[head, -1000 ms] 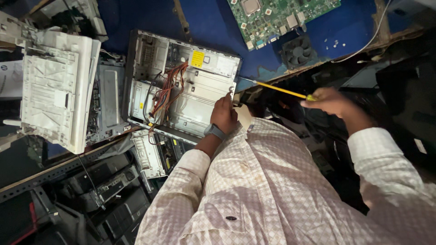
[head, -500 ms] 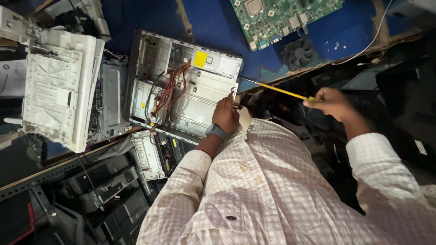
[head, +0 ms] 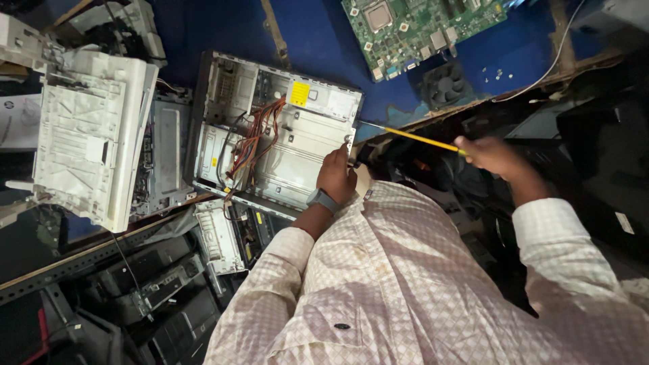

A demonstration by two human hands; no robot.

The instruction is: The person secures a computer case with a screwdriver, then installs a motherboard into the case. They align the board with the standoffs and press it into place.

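Light falls bright on the open computer case (head: pixel 274 135) and checked shirt (head: pixel 405 284), while the lower left and right edges sink into deep shadow, and the right hand (head: pixel 497 157) smears with motion blur.

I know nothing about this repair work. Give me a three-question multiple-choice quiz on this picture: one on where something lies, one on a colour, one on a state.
1. Where does the green circuit board lie?
A. on the blue surface beyond the computer case
B. inside the case
C. on the person's lap

2. What colour is the shaft of the screwdriver?
A. red
B. yellow
C. white

3. In what state is the computer case?
A. closed
B. wrapped in plastic
C. open, wiring exposed

Answers: 1 A, the board rests on the blue surface at the top of the view. 2 B, the shaft running from the right hand is yellow. 3 C, orange wires show inside, and the left hand rests on its edge.
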